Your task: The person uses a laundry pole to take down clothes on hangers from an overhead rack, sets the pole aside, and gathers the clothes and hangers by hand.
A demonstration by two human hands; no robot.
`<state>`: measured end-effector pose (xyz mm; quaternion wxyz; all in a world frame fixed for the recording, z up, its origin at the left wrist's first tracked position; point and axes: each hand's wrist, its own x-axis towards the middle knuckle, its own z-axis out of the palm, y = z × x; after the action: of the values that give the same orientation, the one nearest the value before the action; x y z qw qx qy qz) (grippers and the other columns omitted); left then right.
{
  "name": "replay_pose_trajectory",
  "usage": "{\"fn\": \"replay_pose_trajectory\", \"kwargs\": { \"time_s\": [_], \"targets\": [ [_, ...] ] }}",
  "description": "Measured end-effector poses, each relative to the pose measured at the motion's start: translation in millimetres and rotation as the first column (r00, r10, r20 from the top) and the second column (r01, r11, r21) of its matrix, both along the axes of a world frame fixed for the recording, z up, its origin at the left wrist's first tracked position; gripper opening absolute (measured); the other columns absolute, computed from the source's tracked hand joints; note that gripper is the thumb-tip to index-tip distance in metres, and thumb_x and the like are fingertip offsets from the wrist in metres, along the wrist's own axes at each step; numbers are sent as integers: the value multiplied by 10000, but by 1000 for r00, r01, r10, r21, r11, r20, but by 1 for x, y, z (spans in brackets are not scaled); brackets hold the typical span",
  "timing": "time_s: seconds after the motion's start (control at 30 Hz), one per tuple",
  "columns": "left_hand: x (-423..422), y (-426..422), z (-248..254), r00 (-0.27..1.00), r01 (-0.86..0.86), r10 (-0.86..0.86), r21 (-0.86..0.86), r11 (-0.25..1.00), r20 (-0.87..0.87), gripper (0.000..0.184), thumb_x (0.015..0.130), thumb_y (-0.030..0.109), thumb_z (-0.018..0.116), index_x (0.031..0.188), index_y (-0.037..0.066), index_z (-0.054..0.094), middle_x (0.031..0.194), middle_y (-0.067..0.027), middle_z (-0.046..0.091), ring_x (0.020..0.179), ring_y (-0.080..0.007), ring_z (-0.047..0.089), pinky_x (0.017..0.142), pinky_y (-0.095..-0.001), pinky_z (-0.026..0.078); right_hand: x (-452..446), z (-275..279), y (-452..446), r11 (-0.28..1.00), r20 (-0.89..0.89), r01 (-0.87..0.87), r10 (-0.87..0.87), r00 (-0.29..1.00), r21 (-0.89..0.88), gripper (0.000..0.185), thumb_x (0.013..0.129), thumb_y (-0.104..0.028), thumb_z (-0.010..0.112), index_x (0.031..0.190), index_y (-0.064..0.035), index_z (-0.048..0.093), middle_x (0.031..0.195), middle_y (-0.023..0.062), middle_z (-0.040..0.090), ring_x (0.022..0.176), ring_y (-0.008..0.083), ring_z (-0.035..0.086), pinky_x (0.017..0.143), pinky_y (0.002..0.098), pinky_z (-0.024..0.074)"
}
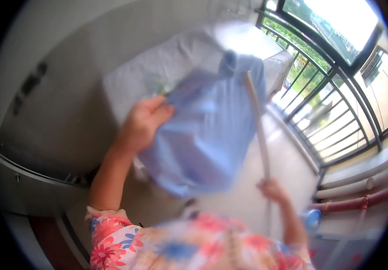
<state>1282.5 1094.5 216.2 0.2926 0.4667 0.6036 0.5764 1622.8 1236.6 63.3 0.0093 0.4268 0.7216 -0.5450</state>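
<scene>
A light blue shirt (203, 130) hangs spread out in front of me, blurred by motion. My left hand (146, 119) is closed on its left edge, with thumb and fingers pinching the cloth. What looks like the collar is bunched at the top. To the right of the shirt, my right hand (273, 190) is wrapped round a long pale pole (260, 123). The pole stands nearly upright, its upper end in front of the shirt's right side. Whether that end touches or hooks the shirt, I cannot tell.
Behind the shirt is a surface draped with a pale cloth (128, 83). A dark-railed window (333, 96) is at the right. Below it run a white pipe and a red pipe (344, 205), near a blue round object (312, 220). A grey panel (54, 121) stands at the left.
</scene>
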Motion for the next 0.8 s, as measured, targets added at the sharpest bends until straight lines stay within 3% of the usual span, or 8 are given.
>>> {"fn": "replay_pose_trajectory", "kwargs": {
  "time_s": [0.13, 0.33, 0.43, 0.5, 0.57, 0.6, 0.7, 0.8],
  "targets": [
    [-13, -5, -1, 914, -180, 178, 30, 983, -365, 232, 791, 182, 463, 846, -32, 533, 693, -5, 540, 666, -81, 457, 624, -246, 381, -4, 1, 6, 985, -223, -125, 97, 970, -118, 293, 780, -188, 539, 552, -95, 379, 449, -52, 311, 371, 38, 289, 336, 192, 203],
    [-85, 6, -47, 930, -199, 186, -8, 980, -317, 166, 794, 134, 460, 741, -11, 522, 650, 47, 474, 609, -55, 407, 560, -217, 356, -43, 6, 3, 895, -349, -168, 14, 937, -413, 279, 780, -195, 535, 551, -85, 421, 451, -47, 338, 368, 40, 306, 325, 202, 236],
    [-130, 19, -114, 729, -289, 298, 118, 950, -616, 200, 755, 159, 495, 677, -22, 463, 575, -92, 456, 548, -157, 399, 536, -303, 353, -17, -1, -3, 986, -175, -93, 68, 982, -138, 250, 772, -220, 540, 583, -68, 479, 436, -49, 328, 373, 41, 313, 322, 202, 252],
    [-156, 15, -176, 592, -542, 183, -220, 811, -785, 198, 709, 174, 538, 765, -15, 546, 737, -172, 548, 681, -258, 521, 618, -337, 399, 11, -16, -7, 965, -211, -64, 9, 977, -255, 295, 765, -268, 548, 539, -110, 446, 431, -61, 317, 365, 38, 303, 319, 201, 242],
    [-160, 19, -224, 606, -570, 208, -237, 787, -768, 173, 656, 146, 577, 711, -12, 533, 675, -168, 520, 654, -277, 518, 603, -371, 396, 47, -69, -14, 991, -308, 29, -68, 949, -130, 371, 762, -330, 549, 508, -128, 370, 424, -54, 321, 339, 44, 287, 306, 201, 221],
    [-167, 14, -251, 489, -585, 336, -17, 811, -805, 158, 640, 125, 583, 690, -12, 523, 685, -163, 525, 657, -284, 517, 612, -369, 401, 72, -68, -13, 988, -302, 73, -111, 947, -135, 384, 762, -344, 546, 505, -130, 357, 422, -51, 321, 334, 47, 287, 304, 202, 217],
    [-131, 14, -234, 370, -657, 219, -87, 749, -903, 224, 655, 59, 548, 870, 7, 506, 843, -147, 520, 800, -294, 488, 703, -356, 387, 144, -50, -23, 960, -273, 210, -255, 928, -183, 403, 761, -374, 539, 507, -131, 342, 415, -45, 319, 329, 52, 291, 298, 205, 210],
    [-27, 59, -201, 94, -582, 572, 421, 696, -815, 242, 681, 16, 507, 922, -4, 488, 859, -133, 514, 810, -271, 483, 714, -345, 389, 185, -38, -26, 931, -209, 350, -364, 908, -104, 404, 758, -392, 535, 516, -128, 347, 409, -44, 313, 328, 54, 289, 297, 208, 206]
  ]
}}
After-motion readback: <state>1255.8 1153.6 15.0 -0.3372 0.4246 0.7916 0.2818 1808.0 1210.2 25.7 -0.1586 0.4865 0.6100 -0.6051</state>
